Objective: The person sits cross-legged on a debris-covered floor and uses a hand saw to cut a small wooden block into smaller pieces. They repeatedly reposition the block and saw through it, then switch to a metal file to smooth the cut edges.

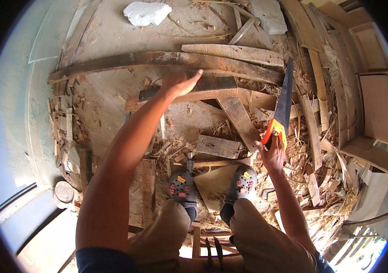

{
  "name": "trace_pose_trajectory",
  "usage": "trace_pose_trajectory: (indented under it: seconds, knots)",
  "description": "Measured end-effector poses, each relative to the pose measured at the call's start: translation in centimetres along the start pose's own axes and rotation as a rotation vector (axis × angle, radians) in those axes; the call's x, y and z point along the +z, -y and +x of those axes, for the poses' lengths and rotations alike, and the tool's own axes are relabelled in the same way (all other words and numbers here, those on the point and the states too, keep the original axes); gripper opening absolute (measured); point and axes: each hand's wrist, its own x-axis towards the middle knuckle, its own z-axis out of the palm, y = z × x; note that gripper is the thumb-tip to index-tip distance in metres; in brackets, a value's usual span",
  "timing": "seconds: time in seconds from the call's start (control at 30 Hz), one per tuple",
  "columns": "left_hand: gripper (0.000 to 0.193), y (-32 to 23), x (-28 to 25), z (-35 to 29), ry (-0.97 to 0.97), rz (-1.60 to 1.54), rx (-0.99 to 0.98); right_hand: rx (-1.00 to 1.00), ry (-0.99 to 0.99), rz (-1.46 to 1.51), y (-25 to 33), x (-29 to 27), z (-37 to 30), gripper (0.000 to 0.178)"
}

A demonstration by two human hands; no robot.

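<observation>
My right hand (273, 154) is closed round the orange handle of a handsaw (283, 102). Its dark blade points up and away, the tip near the right end of a long, curved wooden beam (157, 59). My left hand (182, 85) is stretched forward over a short wooden block (212, 89) with a dark top. One digit extends toward the beam's near edge; the other fingers are mostly hidden, and whether the hand touches the beam I cannot tell. The block lies just nearer than the beam, across a slanting plank (239, 123).
A pale plank (232, 53) lies beyond the beam. A white stone-like lump (147, 13) and a grey slab (269, 17) are farther off. Between my feet stands a hammer-like metal head (190, 159), close to a wood offcut (219, 146). Shavings and scraps cover the right side.
</observation>
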Motion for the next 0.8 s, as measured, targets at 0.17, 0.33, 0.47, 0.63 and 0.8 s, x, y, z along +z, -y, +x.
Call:
trace_pose_trajectory:
  seconds: [0.17, 0.33, 0.47, 0.63, 0.8]
  knots:
    - [0.099, 1.4, 1.8, -4.8, -0.304, 0.300, 0.439, 0.105, 0.057, 0.154, 5.1, -2.2, 1.3, 0.095]
    - [0.089, 2.1, 3.0, -5.8, -0.461, 0.261, 0.525, 0.019, 0.263, 0.022, 7.1, 0.6, 3.9, 0.087]
    - [0.079, 1.8, 2.8, -6.2, -0.629, 0.125, 0.560, 0.007, 0.183, 0.135, 5.9, 1.2, 5.1, 0.078]
    - [0.073, 0.7, 1.2, -7.7, -0.808, 0.030, 0.487, 0.085, 0.136, 0.291, 8.0, -0.5, 9.6, 0.075]
    - [0.072, 0.1, -1.1, -7.7, -0.961, -0.091, 0.538, 0.018, 0.000, 0.277, 9.6, 1.8, 14.7, 0.075]
